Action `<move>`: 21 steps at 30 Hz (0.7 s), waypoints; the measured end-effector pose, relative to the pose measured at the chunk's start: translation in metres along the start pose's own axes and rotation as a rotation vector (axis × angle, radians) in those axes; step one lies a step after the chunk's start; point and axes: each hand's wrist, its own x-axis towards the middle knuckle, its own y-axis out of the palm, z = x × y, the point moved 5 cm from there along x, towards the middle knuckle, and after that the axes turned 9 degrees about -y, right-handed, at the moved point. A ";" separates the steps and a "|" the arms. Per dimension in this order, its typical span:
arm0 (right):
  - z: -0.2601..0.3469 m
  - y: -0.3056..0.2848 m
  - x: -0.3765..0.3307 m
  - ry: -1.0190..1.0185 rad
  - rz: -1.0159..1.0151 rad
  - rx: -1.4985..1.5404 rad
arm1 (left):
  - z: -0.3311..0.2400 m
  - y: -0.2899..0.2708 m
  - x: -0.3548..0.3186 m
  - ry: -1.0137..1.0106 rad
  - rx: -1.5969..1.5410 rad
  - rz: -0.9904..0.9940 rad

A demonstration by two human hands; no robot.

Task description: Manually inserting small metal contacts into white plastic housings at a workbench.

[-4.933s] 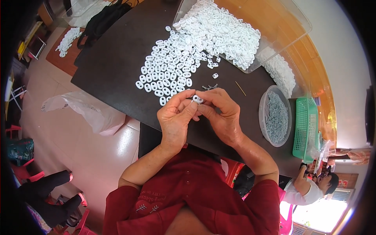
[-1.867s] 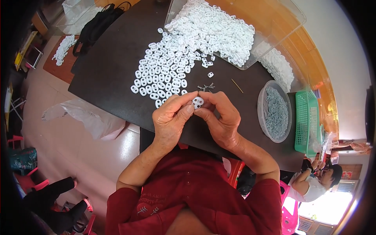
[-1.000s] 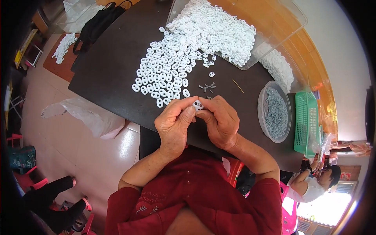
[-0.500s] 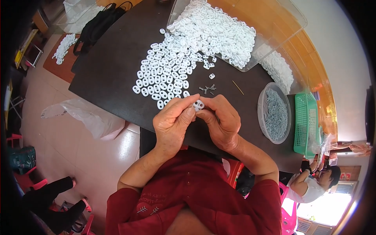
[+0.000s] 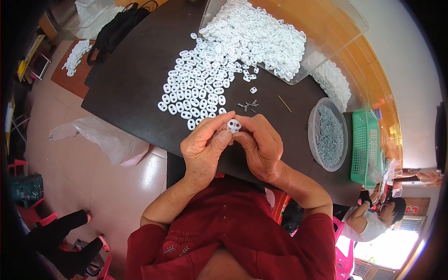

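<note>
Above the table's near edge, both hands meet at a small white plastic cord lock (image 5: 234, 125) with round holes facing up. My left hand (image 5: 203, 151) pinches it between thumb and forefinger. From the other side, my right hand (image 5: 261, 147) closes its thumb and forefinger on the same piece. Just beyond the fingertips lie several small grey springs (image 5: 247, 105). Many white two-hole oval shells (image 5: 191, 88) spread flat on the table ahead and to the left. A few smaller white pieces (image 5: 253, 90) lie beyond the springs.
A clear tub (image 5: 322, 58) on its side spills white parts onto the dark table (image 5: 135, 60). Right of my hands stand a round clear bowl (image 5: 311, 140) of metal springs and a green basket (image 5: 365, 149). A thin stick (image 5: 284, 103) lies nearby. Another person (image 5: 368, 219) sits at the right.
The cord lock has tilted slightly between my fingers, its holes now showing more upright. Both hands have shifted a little to the left, still gripping it.
</note>
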 end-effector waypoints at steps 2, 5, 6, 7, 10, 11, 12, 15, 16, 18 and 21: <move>0.001 0.001 0.001 0.000 -0.012 0.005 | -0.001 0.000 0.000 0.037 0.042 0.004; 0.000 0.002 0.000 0.002 -0.029 0.013 | -0.007 0.001 -0.001 0.055 0.105 -0.016; 0.000 0.002 -0.001 0.004 -0.033 0.018 | -0.006 0.000 -0.001 0.054 0.105 -0.017; -0.001 0.002 -0.001 0.004 -0.032 0.019 | -0.005 0.001 -0.002 0.055 0.094 -0.012; 0.000 0.001 0.000 0.009 -0.028 0.022 | -0.008 0.004 -0.002 0.062 0.102 -0.025; 0.000 0.002 -0.002 0.010 -0.035 0.014 | -0.009 0.005 -0.003 0.069 0.127 -0.050; -0.001 0.003 -0.004 0.012 -0.041 0.006 | -0.008 0.006 -0.003 0.070 0.128 -0.053; 0.001 0.003 -0.003 -0.065 -0.069 -0.008 | -0.006 0.008 -0.006 0.092 0.119 -0.102; 0.001 0.002 -0.001 -0.064 -0.069 -0.010 | -0.008 0.009 -0.007 0.130 0.150 -0.124; 0.005 0.001 0.002 -0.148 -0.049 -0.054 | -0.010 0.010 -0.009 0.169 0.183 -0.150; 0.005 0.002 0.002 -0.168 -0.049 -0.047 | -0.008 0.010 -0.010 0.211 0.199 -0.180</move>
